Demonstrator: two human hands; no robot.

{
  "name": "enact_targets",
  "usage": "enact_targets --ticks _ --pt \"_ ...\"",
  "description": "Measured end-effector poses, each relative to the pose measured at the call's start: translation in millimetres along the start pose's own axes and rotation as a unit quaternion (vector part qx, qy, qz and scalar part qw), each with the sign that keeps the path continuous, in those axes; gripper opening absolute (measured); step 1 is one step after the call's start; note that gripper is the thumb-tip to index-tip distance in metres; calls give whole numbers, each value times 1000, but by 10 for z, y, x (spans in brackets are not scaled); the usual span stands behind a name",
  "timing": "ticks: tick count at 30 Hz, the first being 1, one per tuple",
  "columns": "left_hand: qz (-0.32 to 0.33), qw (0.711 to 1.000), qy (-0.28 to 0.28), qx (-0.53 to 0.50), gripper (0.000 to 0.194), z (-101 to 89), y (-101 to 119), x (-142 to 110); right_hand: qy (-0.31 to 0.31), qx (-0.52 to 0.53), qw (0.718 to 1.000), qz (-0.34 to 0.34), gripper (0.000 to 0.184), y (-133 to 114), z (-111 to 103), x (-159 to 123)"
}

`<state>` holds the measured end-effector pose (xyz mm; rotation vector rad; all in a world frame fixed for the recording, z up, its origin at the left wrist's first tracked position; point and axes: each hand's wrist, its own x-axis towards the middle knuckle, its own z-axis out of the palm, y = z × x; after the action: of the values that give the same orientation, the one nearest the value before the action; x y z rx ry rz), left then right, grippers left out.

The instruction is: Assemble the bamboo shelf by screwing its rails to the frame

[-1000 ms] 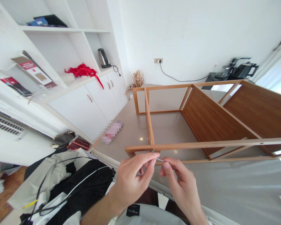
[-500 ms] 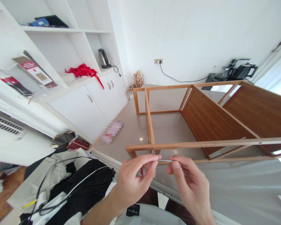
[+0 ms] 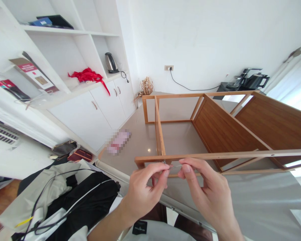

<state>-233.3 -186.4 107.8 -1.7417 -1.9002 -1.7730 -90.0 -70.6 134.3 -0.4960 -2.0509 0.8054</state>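
Note:
A thin metal hex key spans the gap between my two hands, just in front of the near rail of a wooden shelf frame. My left hand pinches its left end between thumb and fingertips. Right above those fingertips, a small metal piece shows at the rail, close to where a crossbar meets it; whether it is a bolt or the key's bent end I cannot tell. The key's other end is pinched by my right hand, thumb against index finger.
The frame lies on its side on a grey table, with brown panels across it. Clothes and cables are heaped at the left. A white cabinet holds a kettle and red ribbon.
My right hand has risen slightly and moved a little to the right, tilting the hex key up at that end. My left hand stays nearly in place, still pinching.

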Motion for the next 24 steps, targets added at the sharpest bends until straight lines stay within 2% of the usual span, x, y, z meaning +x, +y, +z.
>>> enact_targets --ticks 24 --pt "-12 1000 -5 22 26 -28 5 3 -1 0 1000 -21 10 -48 7 56"
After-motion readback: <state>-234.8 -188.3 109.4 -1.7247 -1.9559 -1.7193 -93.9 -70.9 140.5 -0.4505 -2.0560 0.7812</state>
